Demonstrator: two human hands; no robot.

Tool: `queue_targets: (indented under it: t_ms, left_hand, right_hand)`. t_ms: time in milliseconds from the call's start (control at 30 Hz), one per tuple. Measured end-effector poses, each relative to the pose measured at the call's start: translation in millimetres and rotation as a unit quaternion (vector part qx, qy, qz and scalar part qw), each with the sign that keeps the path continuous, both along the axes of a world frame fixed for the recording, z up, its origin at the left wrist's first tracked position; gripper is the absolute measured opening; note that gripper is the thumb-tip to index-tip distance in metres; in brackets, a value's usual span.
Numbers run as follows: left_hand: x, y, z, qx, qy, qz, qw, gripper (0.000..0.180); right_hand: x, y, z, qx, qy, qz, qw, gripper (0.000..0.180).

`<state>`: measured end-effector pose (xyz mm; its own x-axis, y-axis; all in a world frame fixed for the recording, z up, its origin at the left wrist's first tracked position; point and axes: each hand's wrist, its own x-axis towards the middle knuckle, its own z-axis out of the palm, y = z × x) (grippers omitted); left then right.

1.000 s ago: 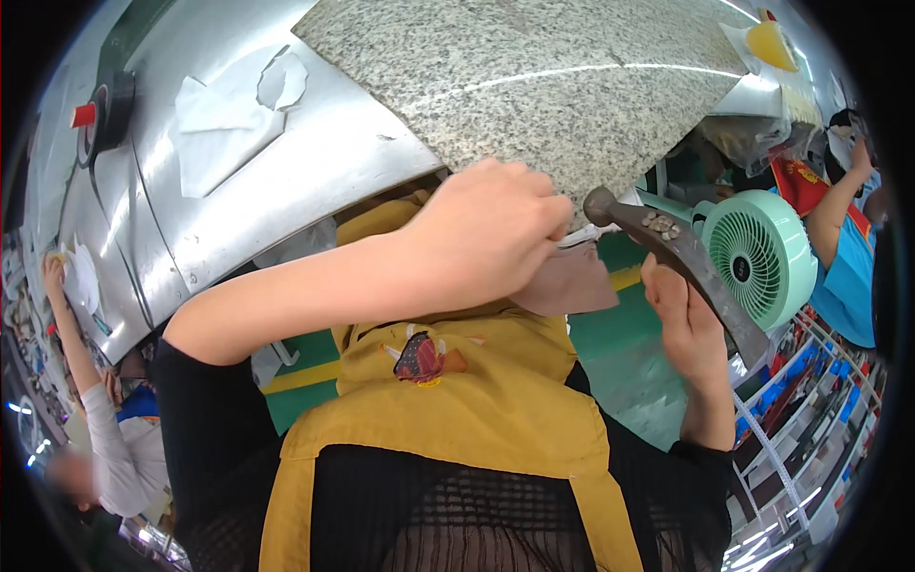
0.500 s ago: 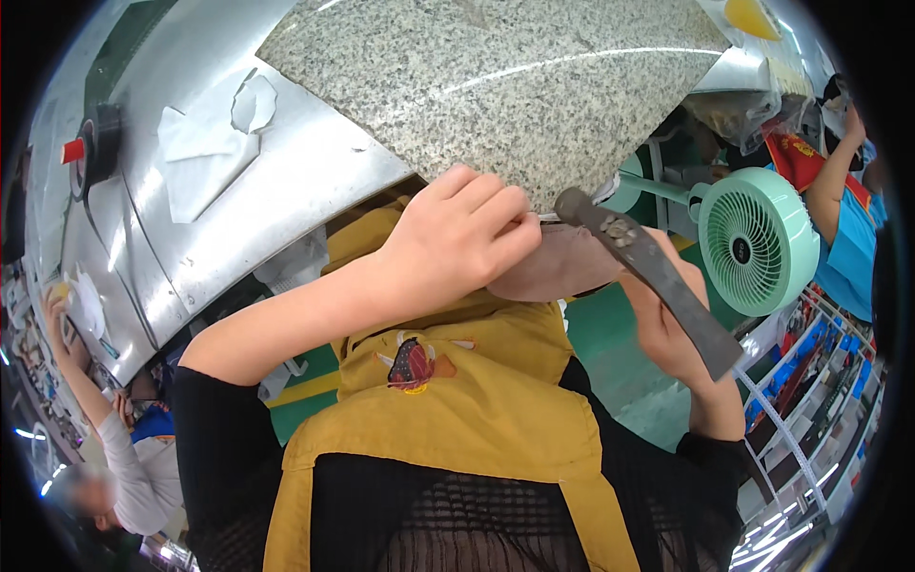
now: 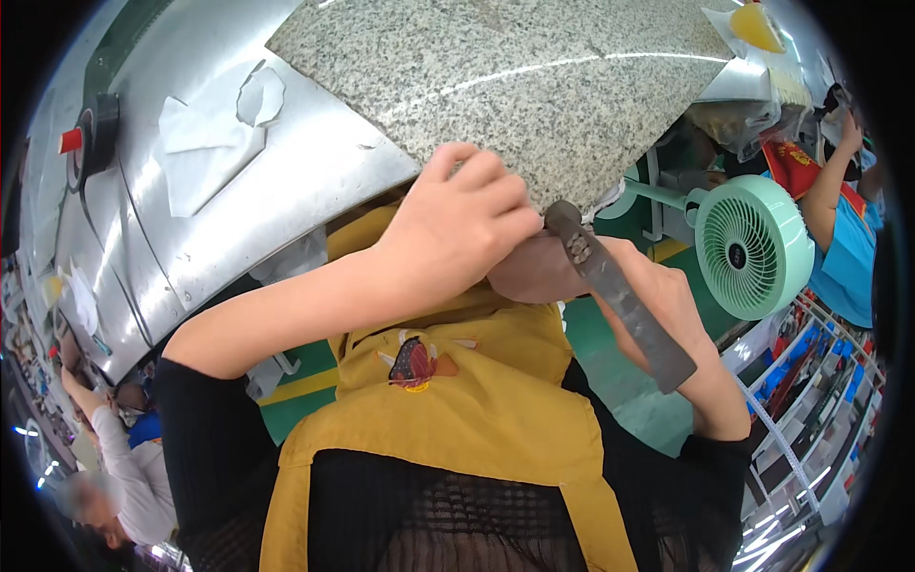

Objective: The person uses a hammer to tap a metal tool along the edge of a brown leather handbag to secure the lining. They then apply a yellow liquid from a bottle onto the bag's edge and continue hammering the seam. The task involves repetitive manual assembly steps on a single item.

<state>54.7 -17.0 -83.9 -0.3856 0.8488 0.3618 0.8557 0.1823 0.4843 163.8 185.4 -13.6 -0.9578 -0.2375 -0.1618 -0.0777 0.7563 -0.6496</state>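
Observation:
A mauve-brown piece of soft material, perhaps leather (image 3: 539,271), hangs at the near edge of a speckled stone slab (image 3: 496,105). My left hand (image 3: 464,217) is closed on its upper left part, the knuckles raised and the fingertips hidden against the slab's edge. My right hand (image 3: 658,291) is closed round a hammer, whose dark, long metal head (image 3: 624,300) lies slantwise over that hand and in front of the piece's right side. Most of the hammer's handle is hidden. The blunt upper end of the head is close to the slab's edge.
A steel table (image 3: 315,157) on the left carries white cut sheets (image 3: 205,153) and a black tape roll (image 3: 95,138). To the right stands a mint-green fan (image 3: 753,248). A yellow object (image 3: 758,27) is at the slab's far right. Other people work at both sides.
The hammer and my right hand have shifted left, with the head now steeper and nearer my left hand. My left hand stays on the piece, its fingers slightly regripped.

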Motion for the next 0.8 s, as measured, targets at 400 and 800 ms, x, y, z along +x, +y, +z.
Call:
queue_targets:
  t_ms: [400, 800]
  left_hand:
    - [-7.1, -2.4, -0.5, 0.007, 0.044, -0.017, 0.999, 0.023]
    - [-10.8, -10.1, -3.9, 0.028, -0.024, -0.007, 0.999, 0.023]
  right_hand:
    - [-10.5, -1.1, 9.8, 0.034, -0.029, 0.053, 0.998, 0.037]
    - [-11.5, -3.4, 2.7, 0.021, -0.019, 0.047, 0.999, 0.042]
